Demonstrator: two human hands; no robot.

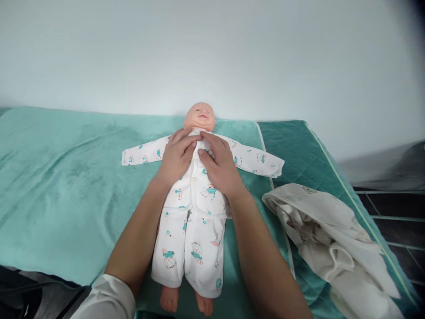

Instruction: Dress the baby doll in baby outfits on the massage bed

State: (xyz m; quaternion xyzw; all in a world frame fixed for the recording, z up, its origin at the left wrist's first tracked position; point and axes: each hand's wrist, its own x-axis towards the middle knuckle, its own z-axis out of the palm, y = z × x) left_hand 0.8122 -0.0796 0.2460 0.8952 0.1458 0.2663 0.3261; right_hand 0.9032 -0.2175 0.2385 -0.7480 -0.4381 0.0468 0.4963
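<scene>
A baby doll (199,116) lies on its back, dressed in a white jacket (208,195) and white trousers (203,248) with small animal prints. Its sleeves stretch out to both sides, and bare feet show below the trouser legs. My left hand (177,155) rests on the upper chest of the jacket, fingers extended toward the collar. Opposite it, my right hand (221,161) lies on the other side of the chest, thumb and index finger apart. Both sets of fingertips come close together just under the doll's chin. The jacket's front edges meet below my hands.
A light green blanket (66,199) covers the table, with a darker quilted cover (285,141) on the right. Crumpled white cloth (332,239) lies beside my right forearm. Behind rises a pale wall (212,53). A dark rack (395,221) stands past the right edge.
</scene>
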